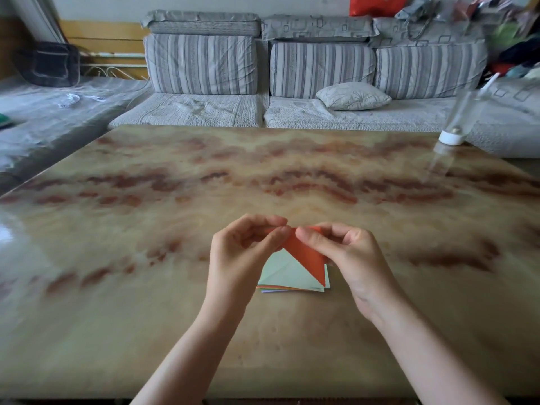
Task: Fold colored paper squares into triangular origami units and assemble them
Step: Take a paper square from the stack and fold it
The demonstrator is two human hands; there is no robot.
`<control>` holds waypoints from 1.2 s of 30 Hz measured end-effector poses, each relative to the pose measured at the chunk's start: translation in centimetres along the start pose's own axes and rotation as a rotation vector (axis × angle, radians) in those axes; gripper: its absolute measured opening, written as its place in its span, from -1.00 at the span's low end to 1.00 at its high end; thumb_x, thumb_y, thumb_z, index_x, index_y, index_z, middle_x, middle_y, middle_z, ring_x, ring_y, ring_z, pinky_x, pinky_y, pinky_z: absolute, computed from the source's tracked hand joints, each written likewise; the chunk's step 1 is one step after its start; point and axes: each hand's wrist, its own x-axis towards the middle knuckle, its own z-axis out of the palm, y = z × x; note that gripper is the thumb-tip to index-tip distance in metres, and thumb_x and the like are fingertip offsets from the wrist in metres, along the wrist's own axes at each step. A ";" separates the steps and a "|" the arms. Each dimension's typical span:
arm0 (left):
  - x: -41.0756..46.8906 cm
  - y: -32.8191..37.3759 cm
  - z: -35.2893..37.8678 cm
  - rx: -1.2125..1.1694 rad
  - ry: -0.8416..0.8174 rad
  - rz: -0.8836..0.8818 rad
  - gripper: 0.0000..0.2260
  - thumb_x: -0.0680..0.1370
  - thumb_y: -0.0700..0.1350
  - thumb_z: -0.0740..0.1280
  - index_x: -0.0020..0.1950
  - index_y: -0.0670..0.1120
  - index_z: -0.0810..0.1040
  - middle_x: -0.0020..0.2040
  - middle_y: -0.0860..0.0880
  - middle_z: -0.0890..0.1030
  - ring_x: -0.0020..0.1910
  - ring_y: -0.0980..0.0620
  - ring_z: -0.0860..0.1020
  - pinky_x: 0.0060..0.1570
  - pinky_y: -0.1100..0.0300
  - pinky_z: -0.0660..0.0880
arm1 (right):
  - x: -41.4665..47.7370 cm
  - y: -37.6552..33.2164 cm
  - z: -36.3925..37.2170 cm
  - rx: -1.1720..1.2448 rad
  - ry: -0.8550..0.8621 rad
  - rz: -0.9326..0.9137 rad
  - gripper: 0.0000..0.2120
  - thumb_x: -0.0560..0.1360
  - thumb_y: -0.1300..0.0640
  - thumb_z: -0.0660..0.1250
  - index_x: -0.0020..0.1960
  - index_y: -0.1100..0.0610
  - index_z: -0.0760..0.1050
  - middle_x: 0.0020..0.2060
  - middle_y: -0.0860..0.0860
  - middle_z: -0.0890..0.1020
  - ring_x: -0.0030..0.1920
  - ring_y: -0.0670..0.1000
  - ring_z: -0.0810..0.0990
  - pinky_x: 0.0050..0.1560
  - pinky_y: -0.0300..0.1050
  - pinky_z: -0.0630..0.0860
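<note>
Orange-red folded paper square [304, 252] held above near paper stack [292, 273] on marbled worktop [146, 258] | left hand [242, 252], right hand [344, 252] both pinching top corner | align edges, then crease firmly

A striped grey sofa [292, 68] stands behind the marbled table [146, 200].

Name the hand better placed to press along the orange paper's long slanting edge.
Probably the right hand: its thumb already lies on the orange paper, which slopes down toward that side. The left hand only pinches the top corner.
</note>
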 end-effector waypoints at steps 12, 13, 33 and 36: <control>-0.4 -0.2 0.7 -0.067 0.067 0.018 -0.86 0.42 -0.27 0.45 -0.10 -0.07 0.65 -0.33 0.00 0.66 -0.32 0.14 0.58 -0.24 0.37 0.51 | 0.2 -0.2 -0.2 0.044 0.057 -0.038 -0.87 0.36 0.14 0.43 -0.18 0.20 0.67 -0.33 0.09 0.69 -0.34 -0.05 0.60 -0.25 -0.28 0.53; -0.4 -0.2 0.7 -0.068 0.071 0.019 -0.86 0.41 -0.27 0.45 -0.10 -0.06 0.65 -0.32 0.00 0.66 -0.32 0.14 0.59 -0.24 0.35 0.51 | 0.2 -0.2 -0.3 0.047 0.057 -0.039 -0.89 0.38 0.16 0.42 -0.19 0.20 0.67 -0.33 0.09 0.68 -0.34 -0.05 0.59 -0.24 -0.28 0.53; 0.4 -0.5 -0.2 0.100 -0.098 -0.104 -0.86 0.50 -0.22 0.35 -0.06 -0.02 0.66 -0.24 -0.06 0.64 -0.15 0.00 0.64 -0.12 0.24 0.57 | 0.2 0.5 -0.4 -0.134 0.078 -0.130 -0.90 0.43 0.23 0.41 -0.25 0.15 0.67 -0.33 0.12 0.69 -0.33 -0.06 0.56 -0.22 -0.16 0.48; 0.4 -0.4 -0.2 0.209 -0.129 -0.041 -0.98 0.45 -0.08 0.44 -0.17 0.01 0.67 -0.22 -0.06 0.68 -0.20 0.08 0.64 -0.10 0.24 0.52 | -0.2 0.7 0.0 -0.185 0.034 -0.151 -0.90 0.43 0.20 0.42 -0.24 0.15 0.66 -0.31 0.14 0.69 -0.30 -0.05 0.57 -0.20 -0.10 0.46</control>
